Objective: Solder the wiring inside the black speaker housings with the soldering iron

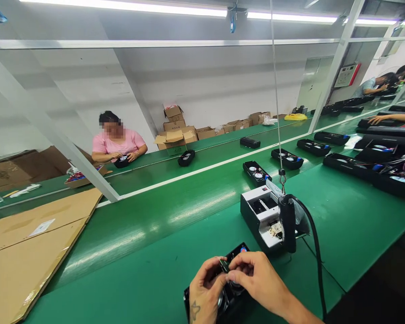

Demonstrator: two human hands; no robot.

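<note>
Low in the head view, a black speaker housing (pixel 238 299) with round drivers lies on the green bench, partly hidden beneath my hands. My left hand (pixel 204 288) is closed, its thumb and fingers pinching a small dark green circuit board (pixel 224 266) just above the housing. From the right, my right hand (pixel 256 279) meets it, thumb and forefinger pressed together at the board's edge. Whether anything else is between those fingertips is hidden. Beyond my right hand hangs a black electric screwdriver (pixel 287 225), in front of a black-and-white screw feeder (pixel 256 211).
The screwdriver's cable (pixel 319 256) curves down at right. Open speaker housings (pixel 256 173) sit on the belt (pixel 175 189) behind the feeder, with more stacked at right (pixel 374 173). Flattened cardboard (pixel 37 243) covers the left side. Across the belt, a person in pink (pixel 119 144) handles another housing.
</note>
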